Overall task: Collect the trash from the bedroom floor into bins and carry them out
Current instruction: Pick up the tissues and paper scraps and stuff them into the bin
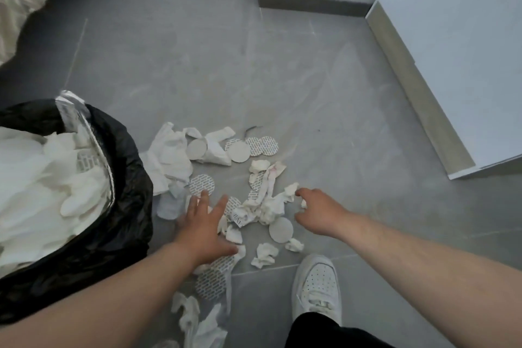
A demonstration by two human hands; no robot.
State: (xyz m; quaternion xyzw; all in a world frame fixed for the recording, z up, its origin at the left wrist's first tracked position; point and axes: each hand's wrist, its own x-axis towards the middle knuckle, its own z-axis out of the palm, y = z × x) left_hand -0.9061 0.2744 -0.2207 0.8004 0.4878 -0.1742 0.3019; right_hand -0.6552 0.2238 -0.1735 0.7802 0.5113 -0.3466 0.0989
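Trash (pixel 262 203), crumpled tissues (pixel 169 155) and round discs (pixel 238 151), lay scattered on the floor (pixel 282 79) just beside the bin (pixel 127 206), which was nearly full. Left hand (pixel 202 223) rested on the pile with fingers (pixel 204 196) spread wide, holding nothing. Right hand (pixel 316 212) hovered at a tissue, fingers curled; whether it gripped anything could not be told. Shoe (pixel 319 282) stood nearby.

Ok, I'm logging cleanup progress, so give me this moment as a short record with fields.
bin: black-lined, at left, heaped with white trash
floor trash: crumpled tissues and round seals, scattered right of the bin
left hand: fingers spread, resting on the pile
right hand: fingers curled over tissues; grip unclear
status: collection unfinished
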